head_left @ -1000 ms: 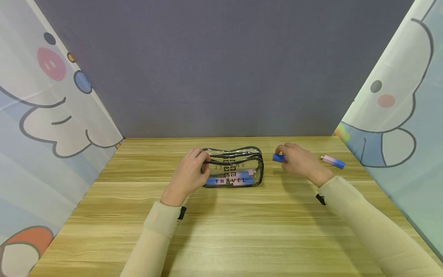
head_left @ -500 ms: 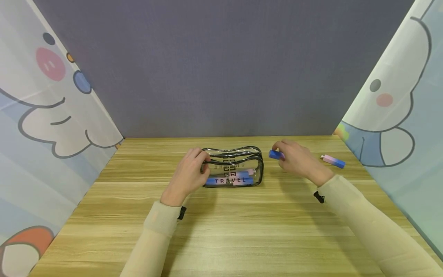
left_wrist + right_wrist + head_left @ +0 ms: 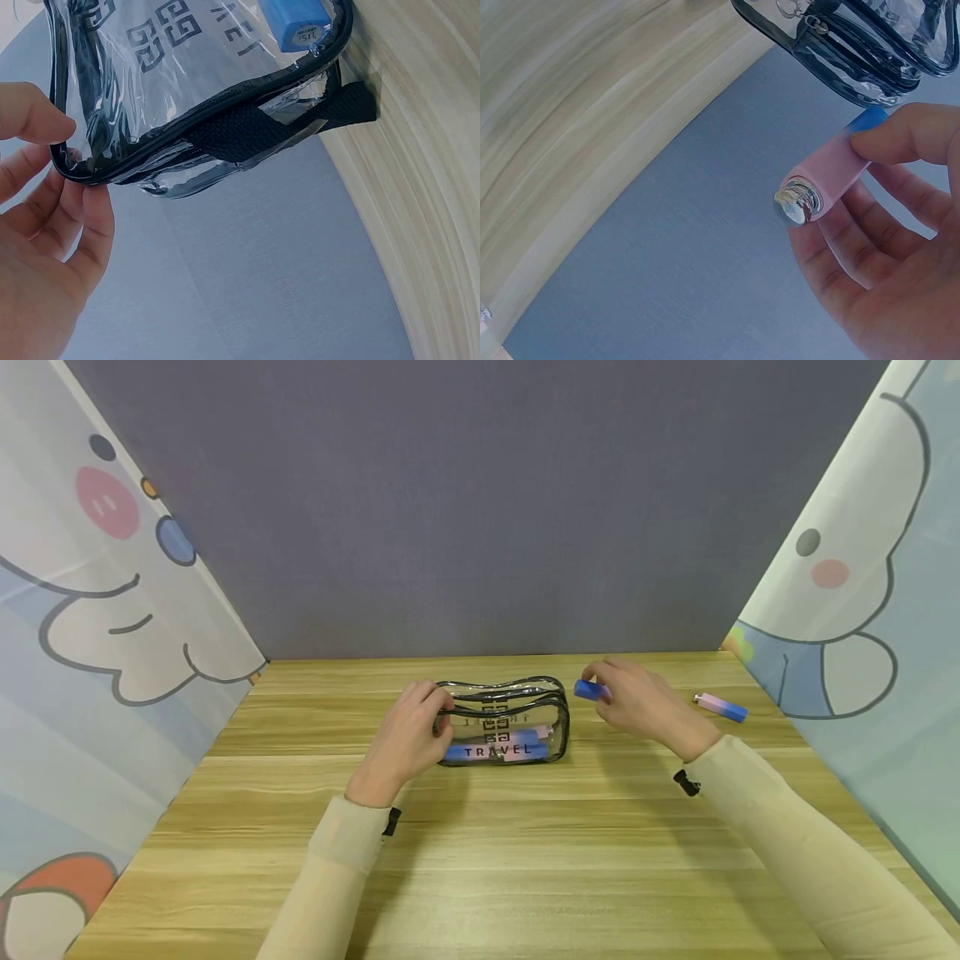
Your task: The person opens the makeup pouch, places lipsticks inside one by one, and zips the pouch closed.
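Note:
On the table stands a clear pouch [image 3: 517,727] with black piping and the word TRAVEL, several pink-and-blue tubes [image 3: 517,752] lying inside. My left hand [image 3: 408,731] pinches its upper left edge; in the left wrist view the thumb presses the clear plastic and the other fingers lie behind the piping. Just right of the pouch, my right hand [image 3: 637,700] holds a pink-to-blue tube [image 3: 836,165] raised above the table, its blue end toward the pouch. The right wrist view shows its shiny silver tip. Part of the blue end is hidden behind the thumb.
Another pink-to-blue tube [image 3: 722,707] lies on the wooden table [image 3: 510,852] at the far right. A grey panel [image 3: 480,510] rises behind the table, and cartoon-printed curtains [image 3: 840,585] flank both sides.
My right hand has moved left and slightly up with the tube, closer to the pouch. My left hand keeps its pinch on the pouch, nearly still.

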`<state>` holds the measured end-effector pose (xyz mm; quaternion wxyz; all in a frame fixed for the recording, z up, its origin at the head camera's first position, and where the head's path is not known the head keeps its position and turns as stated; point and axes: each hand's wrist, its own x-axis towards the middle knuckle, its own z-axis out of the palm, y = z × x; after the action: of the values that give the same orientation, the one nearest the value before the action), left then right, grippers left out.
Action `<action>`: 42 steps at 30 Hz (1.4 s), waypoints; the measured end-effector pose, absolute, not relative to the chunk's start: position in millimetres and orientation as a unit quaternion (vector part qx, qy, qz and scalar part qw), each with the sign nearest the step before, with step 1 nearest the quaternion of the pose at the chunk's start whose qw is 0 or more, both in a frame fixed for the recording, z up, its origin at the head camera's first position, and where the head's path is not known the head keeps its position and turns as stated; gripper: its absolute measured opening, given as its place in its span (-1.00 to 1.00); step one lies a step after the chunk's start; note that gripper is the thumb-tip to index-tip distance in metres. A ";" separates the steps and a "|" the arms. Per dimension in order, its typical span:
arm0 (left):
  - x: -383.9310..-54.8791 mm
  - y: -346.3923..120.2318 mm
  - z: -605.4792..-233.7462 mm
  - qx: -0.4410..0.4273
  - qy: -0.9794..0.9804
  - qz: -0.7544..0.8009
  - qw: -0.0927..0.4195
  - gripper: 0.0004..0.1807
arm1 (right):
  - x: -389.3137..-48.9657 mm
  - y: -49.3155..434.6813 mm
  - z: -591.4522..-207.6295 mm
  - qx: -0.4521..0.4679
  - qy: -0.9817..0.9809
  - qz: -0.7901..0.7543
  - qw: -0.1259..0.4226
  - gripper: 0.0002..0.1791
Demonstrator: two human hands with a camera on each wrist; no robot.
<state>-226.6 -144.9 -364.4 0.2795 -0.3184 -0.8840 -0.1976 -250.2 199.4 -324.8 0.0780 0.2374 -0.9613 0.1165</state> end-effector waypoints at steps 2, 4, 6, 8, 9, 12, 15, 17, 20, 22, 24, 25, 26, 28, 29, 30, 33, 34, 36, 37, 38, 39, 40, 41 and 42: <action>-226.9 -145.4 -364.7 -0.321 -0.883 -0.197 0.281 -0.81 | -250.4 198.2 -324.0 0.242 -0.960 0.116 0.082 -0.60; -227.1 -145.8 -364.8 -0.323 -0.881 -0.196 0.283 -0.81 | -250.9 197.0 -323.0 0.247 -0.958 0.115 0.088 -0.59; -227.4 -146.1 -364.8 -0.326 -0.880 -0.194 0.286 -0.81 | -250.9 195.9 -321.1 0.251 -0.957 0.116 0.090 -0.59; -227.7 -146.1 -364.7 -0.328 -0.879 -0.192 0.288 -0.81 | -251.3 194.7 -319.5 0.253 -0.956 0.117 0.091 -0.59; -228.0 -146.1 -364.6 -0.329 -0.879 -0.190 0.289 -0.81 | -251.5 194.3 -318.7 0.255 -0.955 0.117 0.092 -0.59; -228.7 -145.9 -364.5 -0.330 -0.879 -0.186 0.290 -0.81 | -251.7 192.5 -316.4 0.258 -0.954 0.119 0.095 -0.60; -229.1 -145.7 -364.4 -0.331 -0.879 -0.184 0.289 -0.82 | -251.8 190.5 -314.3 0.261 -0.953 0.118 0.099 -0.60; -229.6 -145.6 -364.6 -0.332 -0.880 -0.183 0.287 -0.82 | -251.2 189.2 -312.3 0.263 -0.952 0.120 0.100 -0.60; -230.0 -145.2 -364.8 -0.333 -0.880 -0.181 0.286 -0.83 | -250.0 187.4 -309.0 0.267 -0.951 0.121 0.100 -0.59; -230.6 -145.2 -365.1 -0.333 -0.880 -0.180 0.285 -0.83 | -249.5 186.3 -307.2 0.271 -0.950 0.121 0.101 -0.59; -230.7 -144.7 -365.1 -0.333 -0.880 -0.179 0.286 -0.83 | -249.1 185.0 -305.6 0.272 -0.949 0.120 0.103 -0.60; -230.8 -144.6 -365.1 -0.333 -0.880 -0.179 0.286 -0.82 | -249.2 184.4 -305.2 0.273 -0.949 0.120 0.104 -0.60; -230.7 -144.5 -365.2 -0.333 -0.880 -0.179 0.286 -0.82 | -248.9 183.9 -304.6 0.275 -0.948 0.120 0.106 -0.60; -230.6 -144.0 -365.3 -0.333 -0.881 -0.179 0.286 -0.82 | -248.6 183.0 -303.6 0.279 -0.947 0.120 0.108 -0.61; -230.5 -143.8 -365.3 -0.333 -0.881 -0.180 0.286 -0.82 | -248.3 182.3 -302.9 0.280 -0.946 0.122 0.108 -0.61; -230.5 -143.7 -365.3 -0.332 -0.881 -0.180 0.285 -0.83 | -248.1 181.7 -302.4 0.282 -0.946 0.123 0.107 -0.61; -230.3 -143.4 -365.3 -0.331 -0.881 -0.182 0.283 -0.83 | -247.3 180.0 -300.4 0.286 -0.944 0.125 0.106 -0.62; -230.3 -143.3 -365.4 -0.331 -0.882 -0.183 0.283 -0.84 | -246.9 179.1 -299.6 0.287 -0.944 0.127 0.105 -0.62; -230.3 -143.2 -365.7 -0.330 -0.882 -0.183 0.283 -0.84 | -246.4 177.4 -298.1 0.290 -0.942 0.130 0.104 -0.61; -230.1 -143.3 -365.8 -0.329 -0.882 -0.182 0.283 -0.84 | -246.2 176.2 -297.4 0.291 -0.942 0.131 0.104 -0.61; -230.0 -143.5 -365.9 -0.329 -0.882 -0.182 0.283 -0.84 | -246.2 175.0 -297.0 0.292 -0.941 0.132 0.104 -0.61; -229.9 -143.7 -366.0 -0.328 -0.883 -0.182 0.283 -0.84 | -246.1 173.8 -296.4 0.293 -0.941 0.133 0.104 -0.60; -229.7 -143.9 -366.0 -0.328 -0.882 -0.183 0.284 -0.84 | -246.0 172.6 -295.9 0.295 -0.940 0.134 0.104 -0.60; -229.5 -144.2 -366.0 -0.328 -0.882 -0.183 0.284 -0.84 | -246.0 171.4 -295.5 0.296 -0.940 0.135 0.105 -0.60; -229.3 -144.5 -366.0 -0.327 -0.882 -0.184 0.284 -0.84 | -246.0 170.2 -295.4 0.297 -0.939 0.137 0.105 -0.60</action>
<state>-229.3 -144.5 -366.0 0.2842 -0.3275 -0.8822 -0.1839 -246.0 170.2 -295.4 0.1053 0.2971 -0.9391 0.1367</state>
